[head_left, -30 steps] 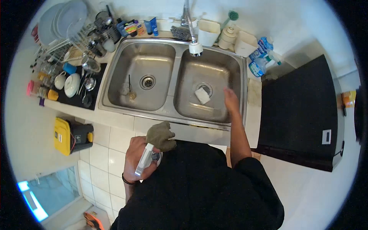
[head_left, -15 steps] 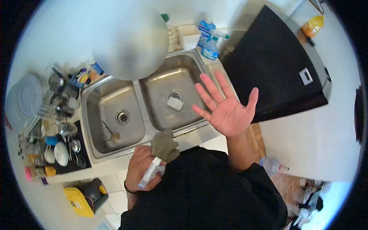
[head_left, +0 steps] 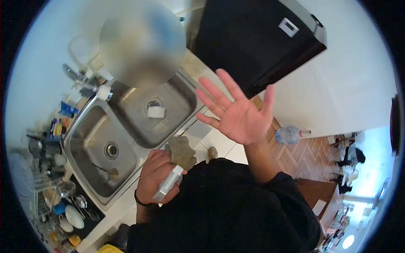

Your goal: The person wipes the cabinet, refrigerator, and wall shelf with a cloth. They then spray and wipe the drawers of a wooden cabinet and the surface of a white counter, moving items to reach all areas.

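My left hand (head_left: pixel 154 179) is closed around a grey-green cloth (head_left: pixel 182 154) and a slim white object (head_left: pixel 169 182) with a paler, translucent end, whose kind I cannot make out. Both are held close to my body, by the front edge of the sink. My right hand (head_left: pixel 241 118) is raised with its palm towards me, fingers spread and nothing in it. It hovers to the right of the double steel sink (head_left: pixel 135 145). A white block-like piece (head_left: pixel 156 112) lies beside the drain in the right basin, and a small brownish item (head_left: pixel 112 172) lies in the left basin.
A faucet (head_left: pixel 80 78) stands behind the sink. Dishes, including a white bowl (head_left: pixel 74 216), crowd the counter at left. A black appliance (head_left: pixel 253 38) stands at upper right. A large clear bottle (head_left: pixel 289 135) is on the floor. A round blur hides part of the top.
The view has swung to the right, so sink and appliance sit further left and the faucet shows. Both hands keep their poses; the left still grips the cloth and white object.
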{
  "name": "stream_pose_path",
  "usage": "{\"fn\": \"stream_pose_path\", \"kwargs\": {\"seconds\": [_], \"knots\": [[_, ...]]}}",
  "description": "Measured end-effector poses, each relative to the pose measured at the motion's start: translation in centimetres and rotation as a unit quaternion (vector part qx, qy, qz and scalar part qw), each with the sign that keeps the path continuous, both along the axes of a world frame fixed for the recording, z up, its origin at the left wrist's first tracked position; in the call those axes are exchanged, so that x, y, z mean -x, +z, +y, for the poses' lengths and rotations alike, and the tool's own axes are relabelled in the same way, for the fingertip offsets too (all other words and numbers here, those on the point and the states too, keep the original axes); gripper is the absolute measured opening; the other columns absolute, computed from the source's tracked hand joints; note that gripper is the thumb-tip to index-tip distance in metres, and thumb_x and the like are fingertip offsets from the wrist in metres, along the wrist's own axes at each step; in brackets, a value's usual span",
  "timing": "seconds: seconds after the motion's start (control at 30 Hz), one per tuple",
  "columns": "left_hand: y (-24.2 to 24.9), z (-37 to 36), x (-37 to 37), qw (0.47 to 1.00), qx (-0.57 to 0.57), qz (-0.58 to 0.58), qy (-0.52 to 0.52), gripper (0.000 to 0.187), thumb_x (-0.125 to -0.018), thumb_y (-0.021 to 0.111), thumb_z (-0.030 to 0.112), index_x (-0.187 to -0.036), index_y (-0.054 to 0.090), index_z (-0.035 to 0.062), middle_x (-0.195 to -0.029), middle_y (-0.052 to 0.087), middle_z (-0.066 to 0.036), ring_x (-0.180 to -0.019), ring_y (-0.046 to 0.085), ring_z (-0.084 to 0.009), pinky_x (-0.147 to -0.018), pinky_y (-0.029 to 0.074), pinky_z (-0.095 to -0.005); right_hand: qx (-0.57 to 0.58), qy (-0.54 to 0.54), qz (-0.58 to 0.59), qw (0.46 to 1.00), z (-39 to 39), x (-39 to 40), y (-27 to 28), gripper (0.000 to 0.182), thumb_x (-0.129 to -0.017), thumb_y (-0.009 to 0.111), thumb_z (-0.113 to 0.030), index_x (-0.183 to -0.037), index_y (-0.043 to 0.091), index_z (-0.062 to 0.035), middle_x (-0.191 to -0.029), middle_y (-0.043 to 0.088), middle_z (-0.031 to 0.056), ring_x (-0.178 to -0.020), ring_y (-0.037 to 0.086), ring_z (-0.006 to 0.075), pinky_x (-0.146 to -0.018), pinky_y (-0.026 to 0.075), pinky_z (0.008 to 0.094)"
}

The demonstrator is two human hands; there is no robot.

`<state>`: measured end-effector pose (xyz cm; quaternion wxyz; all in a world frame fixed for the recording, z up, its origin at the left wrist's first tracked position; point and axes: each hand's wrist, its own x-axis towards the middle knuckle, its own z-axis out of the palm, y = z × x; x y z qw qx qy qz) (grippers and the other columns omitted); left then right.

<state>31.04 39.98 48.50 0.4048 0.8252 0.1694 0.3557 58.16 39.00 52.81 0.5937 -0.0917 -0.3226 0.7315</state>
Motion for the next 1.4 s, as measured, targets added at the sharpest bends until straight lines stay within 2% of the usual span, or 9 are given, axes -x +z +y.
{"fn": "stream_pose_path", "kwargs": {"seconds": [0.07,0.13,0.3,0.5,0.6,0.63,0.83,1.03,1.4], "knots": [[0.8,-0.3,-1.9,0.999,0.003,0.002,-0.033,0.037,-0.054,0.066,0.009,-0.091,0.069,0.0098,-0.086,0.060,-0.011,-0.080,0.058,-0.0331,-0.077,0.041,-0.0412,-0.079,-0.003,-0.180,0.981,-0.7,-2.7,-2.0,0.108,-0.084,0.029,-0.086,-0.159,0.005,-0.0110,-0.163,0.014,0.0197,-0.150,0.014,0.0349,-0.120,0.013,0.0510],[1.8,-0.8,-4.6,0.997,0.000,0.007,-0.076,0.038,-0.054,0.066,0.008,-0.092,0.069,0.0095,-0.087,0.061,-0.010,-0.080,0.058,-0.0329,-0.076,0.041,-0.0407,-0.162,-0.015,-0.478,0.863,-1.9,-5.0,-3.6,0.113,-0.080,0.045,-0.084,-0.157,0.016,-0.0070,-0.159,0.026,0.0211,-0.147,0.023,0.0365,-0.118,0.018,0.0471],[3.8,-3.1,-13.1,0.981,-0.027,0.055,-0.183,0.044,-0.055,0.069,0.010,-0.098,0.067,0.0094,-0.093,0.061,-0.010,-0.083,0.058,-0.0327,-0.077,0.040,-0.0407,-0.191,-0.001,-0.535,0.823,-7.3,-11.5,-8.0,0.117,-0.068,0.079,-0.066,-0.156,0.025,-0.0115,-0.160,0.022,0.0194,-0.147,0.021,0.0384,-0.118,0.018,0.0495],[4.0,-8.9,-26.0,0.941,-0.063,0.146,-0.300,0.044,-0.056,0.070,0.011,-0.099,0.066,0.0087,-0.089,0.055,-0.011,-0.085,0.055,-0.0341,-0.078,0.039,-0.0421,-0.109,0.030,-0.688,0.717,-18.1,-21.9,-8.9,0.095,-0.065,0.086,-0.031,-0.149,0.042,-0.0184,-0.159,0.026,0.0172,-0.145,0.024,0.0410,-0.117,0.023,0.0489],[3.6,-11.8,-32.9,0.916,-0.059,0.164,-0.361,0.044,-0.057,0.071,0.013,-0.101,0.066,0.0086,-0.089,0.052,-0.012,-0.086,0.054,-0.0340,-0.079,0.038,-0.0420,-0.099,-0.024,-0.655,0.748,-23.2,-27.1,-11.0,0.073,-0.066,0.081,-0.018,-0.134,0.055,-0.0114,-0.154,0.037,0.0152,-0.144,0.027,0.0404,-0.115,0.026,0.0478],[3.3,-12.7,-35.0,0.907,-0.056,0.168,-0.383,0.045,-0.057,0.072,0.014,-0.101,0.065,0.0086,-0.089,0.052,-0.012,-0.086,0.053,-0.0338,-0.079,0.038,-0.0419,-0.098,-0.091,-0.636,0.760,-25.5,-28.6,-11.3,0.057,-0.068,0.078,-0.010,-0.121,0.058,-0.0076,-0.135,0.057,0.0155,-0.134,0.045,0.0382,-0.107,0.038,0.0446],[2.7,-16.2,-45.7,0.877,-0.053,0.194,-0.436,0.043,-0.061,0.072,0.016,-0.103,0.064,0.0090,-0.092,0.051,-0.012,-0.090,0.050,-0.0329,-0.080,0.037,-0.0408,0.177,-0.184,-0.623,0.739,-35.8,-36.4,-9.7,0.051,-0.070,0.075,-0.007,-0.119,0.060,-0.0078,-0.097,0.071,0.0163,-0.091,0.069,0.0324,-0.080,0.052,0.0398],[1.7,-17.2,-54.5,0.859,-0.069,0.224,-0.455,0.039,-0.062,0.070,0.013,-0.101,0.064,0.0085,-0.097,0.050,-0.012,-0.092,0.050,-0.0335,-0.084,0.040,-0.0422,0.185,-0.255,-0.557,0.769,-39.7,-41.5,-12.3,0.036,-0.079,0.070,-0.011,-0.114,0.062,-0.0061,-0.091,0.069,0.0200,-0.089,0.067,0.0342,-0.078,0.051,0.0415],[-3.0,-16.1,-77.4,0.781,-0.103,0.217,-0.576,0.033,-0.065,0.070,0.009,-0.097,0.064,0.0085,-0.099,0.052,-0.016,-0.092,0.051,-0.0364,-0.083,0.042,-0.0411,0.326,-0.434,-0.143,0.827,-42.7,-54.1,-14.8,0.044,-0.077,0.061,0.003,-0.121,0.057,-0.0013,-0.110,0.062,0.0018,-0.104,0.055,0.0094,-0.090,0.043,0.0240]]}}
